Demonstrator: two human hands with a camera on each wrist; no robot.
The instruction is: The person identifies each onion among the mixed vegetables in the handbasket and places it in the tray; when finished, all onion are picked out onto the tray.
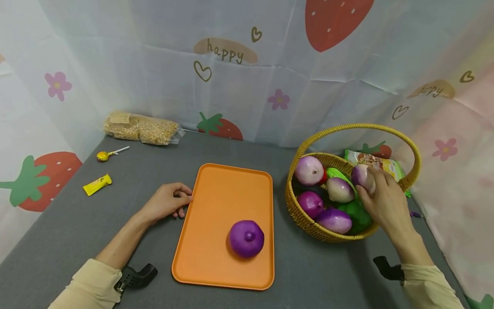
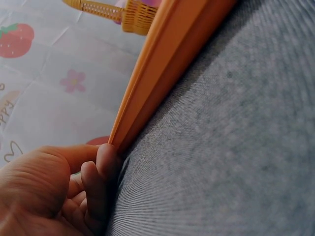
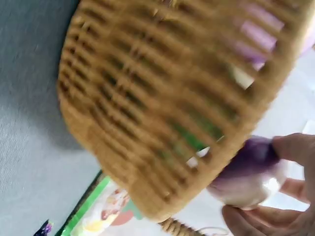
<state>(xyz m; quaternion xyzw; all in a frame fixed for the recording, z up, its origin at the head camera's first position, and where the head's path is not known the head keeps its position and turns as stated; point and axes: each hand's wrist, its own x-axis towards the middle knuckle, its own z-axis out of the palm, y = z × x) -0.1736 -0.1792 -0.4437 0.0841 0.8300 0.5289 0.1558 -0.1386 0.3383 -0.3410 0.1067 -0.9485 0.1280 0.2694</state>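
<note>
My left hand (image 1: pixel 167 201) pinches the left rim of an orange tray (image 1: pixel 227 189) between thumb and finger. In the left wrist view, the fingertips (image 2: pixel 106 156) meet at the tray's edge. A round purple vegetable (image 1: pixel 247 239) with a small nub lies on the tray. My right hand (image 1: pixel 386 204) grips a purple-and-white turnip (image 1: pixel 361 177) at the right side of a wicker basket (image 1: pixel 299 214). From the right wrist, that turnip (image 3: pixel 251 172) shows beside the basket rim. The basket holds another turnip (image 1: pixel 339 190), purple onions (image 1: pixel 310 204) and green vegetables, partly hidden.
Behind the basket lies a green-edged packet (image 1: pixel 395 169). A bag of grains (image 1: pixel 140 128), a lollipop (image 1: pixel 103 156) and a yellow wrapped sweet (image 1: pixel 97 184) lie on the left of the grey table (image 1: pixel 146 165). The basket's tall handle (image 1: pixel 359 126) arches over its contents.
</note>
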